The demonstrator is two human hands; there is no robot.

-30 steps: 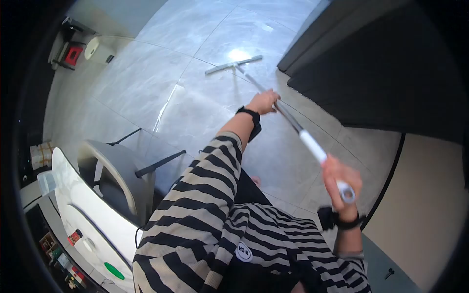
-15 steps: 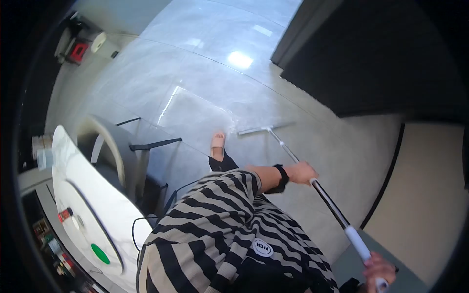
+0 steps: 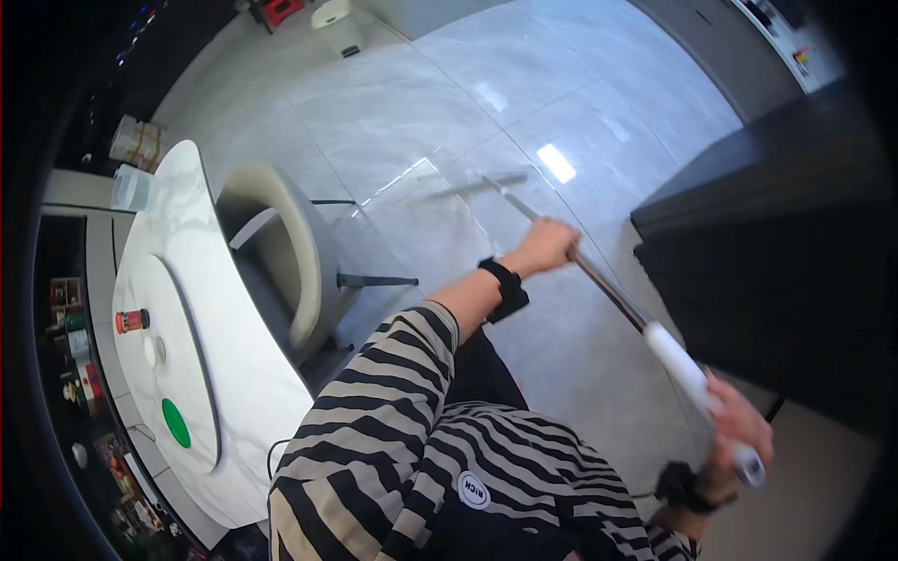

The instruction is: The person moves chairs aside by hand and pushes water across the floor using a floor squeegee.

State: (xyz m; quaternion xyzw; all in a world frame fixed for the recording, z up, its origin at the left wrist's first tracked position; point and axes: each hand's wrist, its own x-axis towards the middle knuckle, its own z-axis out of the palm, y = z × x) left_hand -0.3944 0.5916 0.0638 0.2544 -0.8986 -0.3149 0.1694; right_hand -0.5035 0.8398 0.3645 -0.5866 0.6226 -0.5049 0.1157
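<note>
The grey tiled floor (image 3: 580, 374) fills most of the scene, with a dark cabinet (image 3: 786, 252) at the right and a white table (image 3: 248, 374) at the near left. A chair (image 3: 309, 252) stands beside the table, and a small bin (image 3: 334, 33) is at the far side. The long-handled floor tool (image 3: 608, 285) slants from near right to its wide, blurred head (image 3: 505, 179) on the floor ahead. The left hand (image 3: 547, 245) has its fingers wrapped around the metal shaft; the right hand (image 3: 744, 425), slightly blurred, is closed around the white grip near its end. The work looks to be in mid-pass: the head is out on open floor, and neither hand has let go. Bright lines and patches lie near the head, but whether they are water or reflection, and how much floor is done or left, cannot be told.
</note>
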